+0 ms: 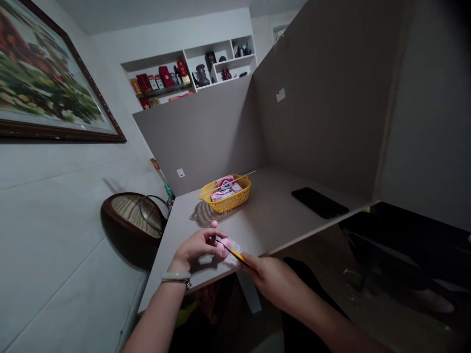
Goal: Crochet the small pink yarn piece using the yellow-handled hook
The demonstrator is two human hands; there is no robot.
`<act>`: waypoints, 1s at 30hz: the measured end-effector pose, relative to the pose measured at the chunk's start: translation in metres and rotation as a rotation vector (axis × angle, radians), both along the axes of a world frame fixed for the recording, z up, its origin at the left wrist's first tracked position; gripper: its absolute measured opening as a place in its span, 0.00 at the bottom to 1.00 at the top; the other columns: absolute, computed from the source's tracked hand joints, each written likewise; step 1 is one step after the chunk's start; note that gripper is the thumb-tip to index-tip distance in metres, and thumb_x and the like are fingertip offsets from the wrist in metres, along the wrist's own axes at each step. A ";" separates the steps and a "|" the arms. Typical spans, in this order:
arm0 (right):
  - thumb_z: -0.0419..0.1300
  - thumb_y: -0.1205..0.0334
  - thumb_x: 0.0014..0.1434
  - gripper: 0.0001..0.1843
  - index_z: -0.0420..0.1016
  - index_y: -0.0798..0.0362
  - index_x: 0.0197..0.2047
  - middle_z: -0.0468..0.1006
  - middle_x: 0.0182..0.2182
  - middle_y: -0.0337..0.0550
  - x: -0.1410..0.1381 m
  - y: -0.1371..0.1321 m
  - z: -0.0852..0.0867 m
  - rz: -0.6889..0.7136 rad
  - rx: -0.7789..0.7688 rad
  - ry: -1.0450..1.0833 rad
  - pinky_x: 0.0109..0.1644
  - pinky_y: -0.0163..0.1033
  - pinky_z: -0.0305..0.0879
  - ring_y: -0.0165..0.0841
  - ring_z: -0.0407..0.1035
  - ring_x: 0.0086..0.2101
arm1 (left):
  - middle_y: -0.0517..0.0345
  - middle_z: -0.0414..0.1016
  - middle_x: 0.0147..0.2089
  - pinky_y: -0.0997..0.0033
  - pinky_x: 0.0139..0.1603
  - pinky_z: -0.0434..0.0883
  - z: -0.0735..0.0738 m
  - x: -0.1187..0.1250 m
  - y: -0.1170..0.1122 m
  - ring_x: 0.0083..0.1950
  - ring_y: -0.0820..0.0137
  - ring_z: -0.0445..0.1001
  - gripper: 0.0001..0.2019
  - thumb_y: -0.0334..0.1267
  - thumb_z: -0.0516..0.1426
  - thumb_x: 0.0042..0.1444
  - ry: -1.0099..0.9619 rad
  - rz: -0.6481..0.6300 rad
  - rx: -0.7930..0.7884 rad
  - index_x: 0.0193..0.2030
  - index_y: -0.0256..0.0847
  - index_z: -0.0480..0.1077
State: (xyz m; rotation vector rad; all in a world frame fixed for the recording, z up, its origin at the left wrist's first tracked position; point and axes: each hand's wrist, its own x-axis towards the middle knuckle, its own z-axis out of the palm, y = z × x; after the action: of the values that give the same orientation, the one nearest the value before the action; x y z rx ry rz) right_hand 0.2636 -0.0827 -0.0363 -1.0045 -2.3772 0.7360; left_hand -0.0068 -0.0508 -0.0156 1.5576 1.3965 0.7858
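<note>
My left hand (pixel 196 247) sits over the near desk edge, its fingers pinching a pink fluffy piece (pixel 225 249). My right hand (pixel 270 279) grips a thin tool with a yellow handle (pixel 237 255), and its dark tip reaches the pink fluff beside my left fingers. A small pink pompom (pixel 214 223) lies just beyond my left hand, on a woven brown mat (pixel 206 214). Behind the mat stands a yellow plastic basket (pixel 239 198) holding pink-and-white packets and a long thin stick. A beaded bracelet (pixel 176 279) circles my left wrist.
A black phone (pixel 319 202) lies face down on the pale desk (pixel 268 211) at the right. Grey partition boards (pixel 202 147) surround the desk. A round brown woven dish (pixel 132 215) with a glass lid sits left of it. The desk's front edge drops away below my hands.
</note>
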 end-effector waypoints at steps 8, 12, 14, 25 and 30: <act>0.51 0.60 0.66 0.18 0.76 0.44 0.54 0.84 0.38 0.43 0.007 -0.004 0.000 -0.031 -0.001 -0.037 0.35 0.33 0.58 0.37 0.78 0.38 | 0.59 0.71 0.35 0.72 0.35 0.63 0.002 0.002 0.003 0.34 0.74 0.65 0.27 0.34 0.71 0.33 0.025 -0.020 0.013 0.46 0.38 0.78; 0.49 0.58 0.68 0.19 0.74 0.43 0.56 0.84 0.39 0.43 -0.008 0.002 0.007 -0.023 0.032 -0.022 0.35 0.34 0.58 0.37 0.78 0.38 | 0.57 0.73 0.36 0.70 0.37 0.65 0.002 0.000 0.001 0.35 0.71 0.68 0.28 0.37 0.72 0.33 0.007 -0.003 -0.009 0.46 0.38 0.77; 0.49 0.60 0.67 0.19 0.74 0.43 0.56 0.84 0.39 0.43 -0.001 -0.001 0.002 -0.025 0.026 -0.031 0.35 0.34 0.59 0.37 0.78 0.38 | 0.56 0.73 0.37 0.69 0.37 0.66 0.001 -0.002 0.001 0.36 0.70 0.69 0.28 0.36 0.72 0.33 -0.004 0.008 0.005 0.46 0.38 0.78; 0.50 0.60 0.68 0.19 0.73 0.44 0.58 0.83 0.38 0.43 -0.005 -0.002 -0.002 -0.030 0.029 -0.044 0.34 0.33 0.58 0.37 0.78 0.38 | 0.58 0.73 0.35 0.69 0.38 0.68 0.001 0.001 0.000 0.35 0.71 0.70 0.27 0.35 0.72 0.34 -0.022 -0.010 -0.029 0.46 0.38 0.77; 0.51 0.61 0.67 0.18 0.74 0.44 0.56 0.84 0.39 0.42 0.007 -0.004 -0.008 -0.020 0.005 -0.020 0.35 0.33 0.59 0.37 0.78 0.39 | 0.57 0.73 0.38 0.70 0.37 0.68 0.000 -0.002 0.000 0.36 0.70 0.70 0.27 0.33 0.72 0.31 -0.044 0.013 -0.002 0.44 0.38 0.78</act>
State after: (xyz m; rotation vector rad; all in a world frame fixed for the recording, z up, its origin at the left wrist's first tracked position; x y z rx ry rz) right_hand 0.2703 -0.0867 -0.0439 -1.0368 -2.3810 0.7159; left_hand -0.0086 -0.0511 -0.0154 1.5225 1.3763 0.8216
